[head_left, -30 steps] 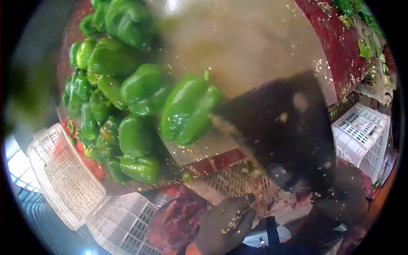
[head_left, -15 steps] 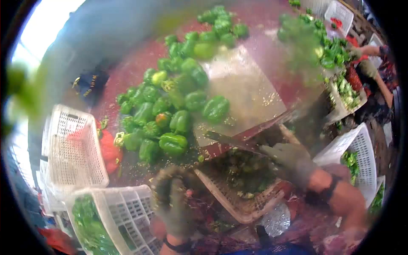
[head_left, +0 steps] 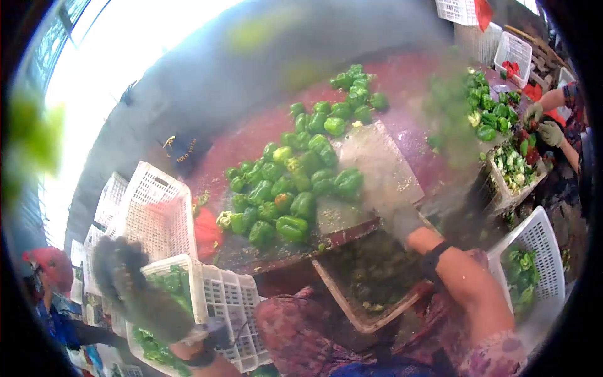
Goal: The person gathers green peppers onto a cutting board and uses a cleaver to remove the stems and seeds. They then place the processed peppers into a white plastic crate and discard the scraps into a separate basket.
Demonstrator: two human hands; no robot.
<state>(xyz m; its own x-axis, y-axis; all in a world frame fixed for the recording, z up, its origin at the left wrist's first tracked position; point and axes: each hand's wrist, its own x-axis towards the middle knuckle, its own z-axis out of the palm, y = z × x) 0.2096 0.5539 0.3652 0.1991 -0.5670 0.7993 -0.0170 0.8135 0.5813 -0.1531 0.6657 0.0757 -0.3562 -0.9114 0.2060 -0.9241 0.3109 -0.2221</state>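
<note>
Grey-gloved left hand (head_left: 141,292) raised by pepper crate (head_left: 231,305), right hand (head_left: 400,217) outstretched at board (head_left: 377,154)

The left hand (head_left: 129,276) is covered by a dark grey-green glove (head_left: 160,317), blurred in outline. 1 black band is worn on each wrist, left band (head_left: 205,357) and right band (head_left: 433,259). Pink-and-purple patterning is shown on the right sleeve (head_left: 493,357).

Here they are, glossy green bell peppers (head_left: 292,228), plump, heaped loosely on the red tabletop (head_left: 251,135), stretching toward one o'clock!
</note>
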